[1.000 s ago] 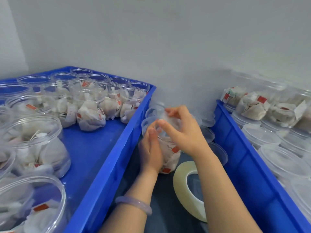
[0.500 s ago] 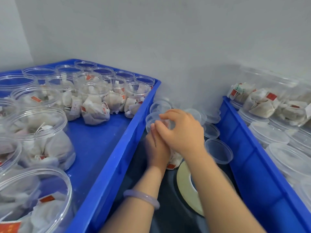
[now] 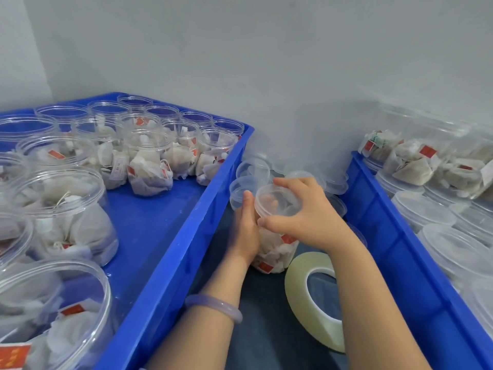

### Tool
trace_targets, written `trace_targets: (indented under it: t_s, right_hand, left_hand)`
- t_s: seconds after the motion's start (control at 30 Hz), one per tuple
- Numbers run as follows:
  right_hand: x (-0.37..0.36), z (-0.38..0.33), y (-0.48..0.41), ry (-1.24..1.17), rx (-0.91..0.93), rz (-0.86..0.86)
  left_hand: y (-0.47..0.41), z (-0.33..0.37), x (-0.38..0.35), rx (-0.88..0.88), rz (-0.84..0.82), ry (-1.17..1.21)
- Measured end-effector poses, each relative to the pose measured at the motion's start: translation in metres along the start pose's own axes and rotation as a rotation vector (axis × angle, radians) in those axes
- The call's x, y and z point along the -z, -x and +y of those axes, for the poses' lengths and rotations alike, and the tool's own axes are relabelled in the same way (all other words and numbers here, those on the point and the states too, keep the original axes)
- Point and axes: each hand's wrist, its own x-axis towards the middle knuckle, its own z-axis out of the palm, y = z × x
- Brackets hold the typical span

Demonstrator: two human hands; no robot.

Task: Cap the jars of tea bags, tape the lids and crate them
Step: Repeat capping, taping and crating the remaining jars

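A clear jar of tea bags [image 3: 276,251] stands on the dark surface between two blue crates. My left hand [image 3: 244,231] holds its left side, fingers wrapped round the wall. My right hand [image 3: 304,212] grips a clear plastic lid [image 3: 277,201] sitting on the jar's mouth, thumb in front and fingers over the far rim. A roll of clear tape [image 3: 310,297] leans beside the jar, under my right forearm. Loose clear lids [image 3: 252,169] lie piled behind the jar.
The left blue crate [image 3: 186,236] holds several open jars of tea bags [image 3: 149,161]. The right blue crate [image 3: 400,252] holds several capped jars [image 3: 421,209], some stacked on their sides. A grey wall closes the back.
The camera has moved nearer and tipped down. My right hand has turned on top of the jar, and the lid now shows under its fingers. My left hand still holds the jar.
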Motion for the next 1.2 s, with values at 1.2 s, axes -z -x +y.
trace_targets:
  t_s: [1.2]
  right_hand:
    - [0.014,-0.003,0.014,0.042,-0.049,-0.01]
  left_hand:
    - [0.001,-0.002,-0.002,-0.039,0.15,-0.058]
